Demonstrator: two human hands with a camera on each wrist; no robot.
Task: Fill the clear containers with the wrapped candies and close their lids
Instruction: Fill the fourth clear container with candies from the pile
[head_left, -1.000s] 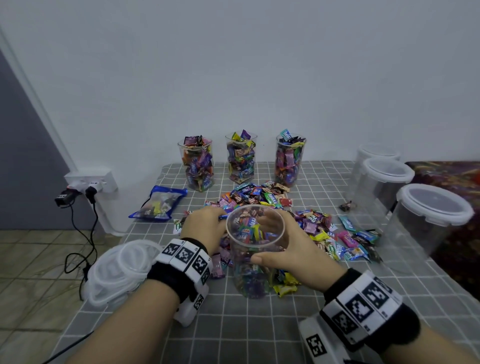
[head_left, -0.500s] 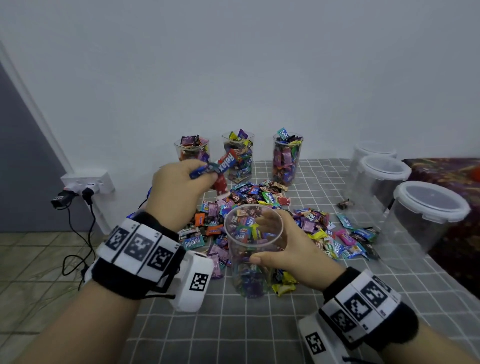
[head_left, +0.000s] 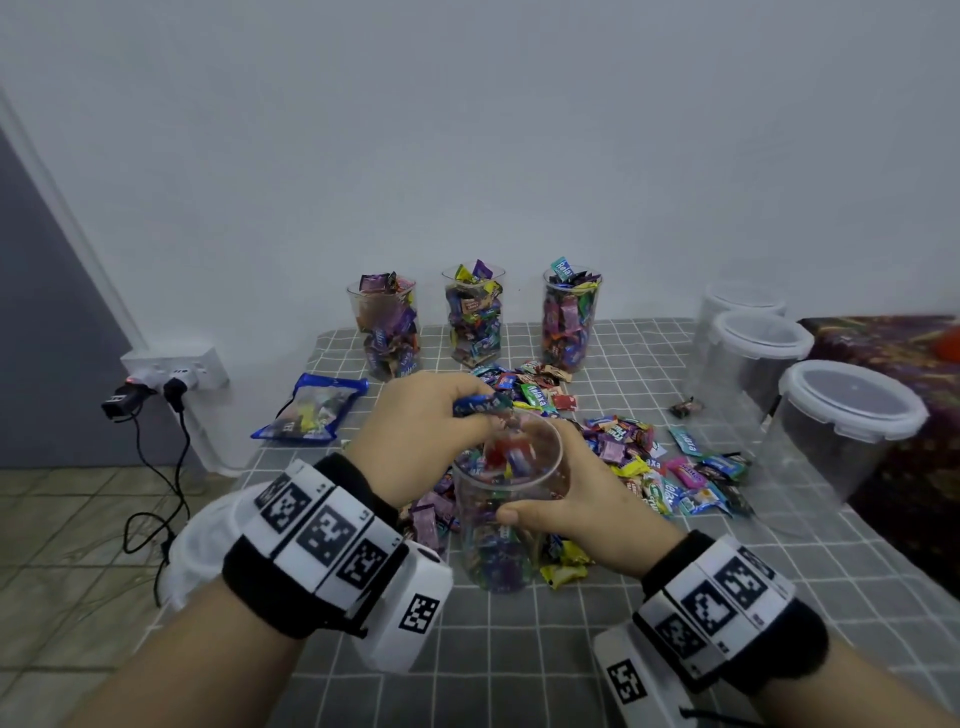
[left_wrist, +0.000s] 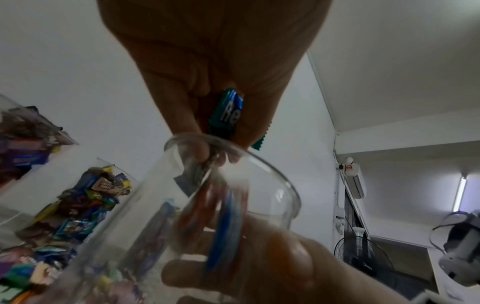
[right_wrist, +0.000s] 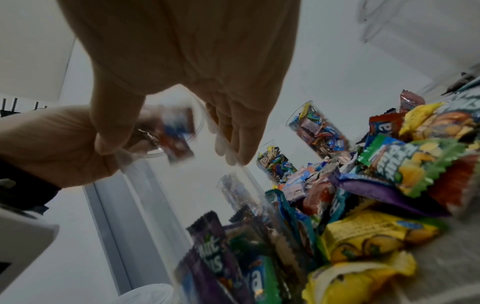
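A clear cup (head_left: 506, 499) stands upright on the checked tablecloth (head_left: 519, 649), mouth up, its long axis vertical, at the near edge of a loose candy pile (head_left: 623, 452). It holds wrapped candies in roughly its lower half; more candies show as blurred red and blue streaks inside its upper part, seen in the left wrist view. The right hand (head_left: 576, 506) wraps the cup's side, thumb on the near wall and fingers curled round the far wall, clamped on it. The left hand (head_left: 421, 441) sits over the cup's rim with its fingers bunched together, pinching a blue candy (head_left: 480, 404) marked with white letters. That candy lies just above the rim's far left edge; in the head view its long axis runs roughly level, left to right, while the left wrist view (left_wrist: 228, 112) shows it between the fingertips, one end toward the cup's mouth.

Three full cups (head_left: 470, 314) stand upright in a row by the wall, each packed with candies heaped past the rim, lidless. At the right, three larger tubs (head_left: 847, 415) stand with white lids on; no candies are visible inside them. A blue bag (head_left: 311, 413) lies flat on the cloth's left side, near the leftmost full cup. A stack of white lids (head_left: 197, 551) sits at the table's left edge, partly hidden behind the left wrist.
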